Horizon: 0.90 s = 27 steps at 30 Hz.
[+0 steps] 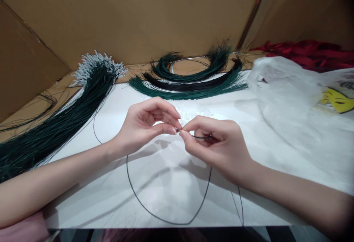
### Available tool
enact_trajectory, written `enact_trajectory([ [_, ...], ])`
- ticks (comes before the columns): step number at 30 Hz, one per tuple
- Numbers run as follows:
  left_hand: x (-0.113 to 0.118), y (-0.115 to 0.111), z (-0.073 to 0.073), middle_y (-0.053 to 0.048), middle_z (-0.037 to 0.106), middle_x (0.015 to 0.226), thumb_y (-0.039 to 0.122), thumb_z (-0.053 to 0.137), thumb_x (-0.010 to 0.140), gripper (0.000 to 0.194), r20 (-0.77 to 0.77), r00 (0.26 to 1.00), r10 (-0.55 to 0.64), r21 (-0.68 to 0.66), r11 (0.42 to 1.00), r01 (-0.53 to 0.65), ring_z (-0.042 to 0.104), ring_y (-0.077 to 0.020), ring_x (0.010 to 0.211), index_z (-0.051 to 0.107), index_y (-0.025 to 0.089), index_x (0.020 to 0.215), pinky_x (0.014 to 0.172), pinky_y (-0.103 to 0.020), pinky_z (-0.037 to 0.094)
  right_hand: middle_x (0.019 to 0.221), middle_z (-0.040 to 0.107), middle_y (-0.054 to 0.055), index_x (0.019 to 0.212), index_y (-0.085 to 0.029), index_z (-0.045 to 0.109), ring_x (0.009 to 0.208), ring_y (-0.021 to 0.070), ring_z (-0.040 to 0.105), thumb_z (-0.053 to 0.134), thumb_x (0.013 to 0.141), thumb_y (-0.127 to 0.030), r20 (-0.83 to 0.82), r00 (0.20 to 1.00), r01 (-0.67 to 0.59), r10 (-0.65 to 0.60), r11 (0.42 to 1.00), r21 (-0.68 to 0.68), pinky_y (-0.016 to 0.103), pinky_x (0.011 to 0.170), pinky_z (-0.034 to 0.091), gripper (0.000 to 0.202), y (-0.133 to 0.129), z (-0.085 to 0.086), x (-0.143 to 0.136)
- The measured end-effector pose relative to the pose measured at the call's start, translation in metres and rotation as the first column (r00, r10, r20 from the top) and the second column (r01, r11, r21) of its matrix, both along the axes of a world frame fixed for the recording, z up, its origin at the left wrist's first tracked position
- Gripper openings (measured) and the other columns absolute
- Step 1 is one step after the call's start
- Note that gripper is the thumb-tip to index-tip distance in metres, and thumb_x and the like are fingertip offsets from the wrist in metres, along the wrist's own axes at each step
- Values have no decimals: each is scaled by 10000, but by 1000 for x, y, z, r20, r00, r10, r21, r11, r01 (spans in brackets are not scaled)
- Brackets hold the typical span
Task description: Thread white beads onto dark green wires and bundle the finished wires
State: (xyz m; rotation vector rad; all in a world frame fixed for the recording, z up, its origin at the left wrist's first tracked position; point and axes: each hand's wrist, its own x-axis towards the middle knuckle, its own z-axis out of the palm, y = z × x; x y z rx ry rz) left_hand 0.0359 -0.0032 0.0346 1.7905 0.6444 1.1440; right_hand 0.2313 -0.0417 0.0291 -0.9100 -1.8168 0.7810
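Observation:
A thin dark cord [168,223] hangs in a wide loop below my hands, over the white table surface. Thumb and forefinger of my right hand [218,138] pinch it, with a short stretch of cord showing across the palm side. My left hand [146,124] meets the right one fingertip to fingertip and pinches at the same spot; what lies between the tips is mostly hidden. Just behind the fingers, small white pieces [190,109] lie in a heap.
On the left lies a thick bundle of dark green cords [58,127] with white-tipped ends [96,66]. Curved bunches of green and black cords [188,87] rest at the back. A clear plastic bag [287,98] and red fabric [309,54] are at right. Cardboard walls [138,17] enclose the table.

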Motion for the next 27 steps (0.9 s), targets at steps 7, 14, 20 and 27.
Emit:
enact_trajectory([
  [7, 2, -1, 1, -26, 740, 771, 152, 833, 715, 199, -10, 999, 34, 10, 999, -33, 741, -150, 704, 697, 154, 861, 659, -199, 622, 502, 259, -90, 685, -179, 574, 465, 56, 220, 595, 783, -70, 6, 1000, 3, -3, 1000, -15, 232, 451, 214, 148, 0, 1, 0],
  [14, 3, -2, 2, -15, 735, 768, 113, 815, 729, 184, 4, 1000, 20, 18, 1000, -20, 737, -134, 716, 694, 159, 860, 672, -183, 614, 508, 254, -89, 692, -178, 577, 472, 59, 222, 591, 788, -68, 5, 1000, 5, -5, 1000, -5, 235, 453, 217, 147, 0, 0, 0],
  [20, 2, -2, -2, -20, 738, 775, 166, 835, 719, 203, -1, 999, 46, -5, 999, -46, 741, -145, 706, 688, 165, 858, 647, -192, 613, 509, 244, -93, 701, -169, 584, 476, 59, 215, 594, 804, -73, -3, 1000, 3, -3, 1000, 2, 238, 453, 209, 142, 0, 1, -1],
  [27, 3, -2, -3, -18, 732, 773, 130, 829, 717, 195, 18, 999, 42, -5, 999, -42, 745, -140, 717, 690, 154, 852, 651, -168, 615, 513, 247, -95, 716, -164, 594, 481, 59, 217, 595, 805, -60, -9, 1000, 4, -4, 1000, 5, 237, 455, 212, 137, 1, -1, 0],
])
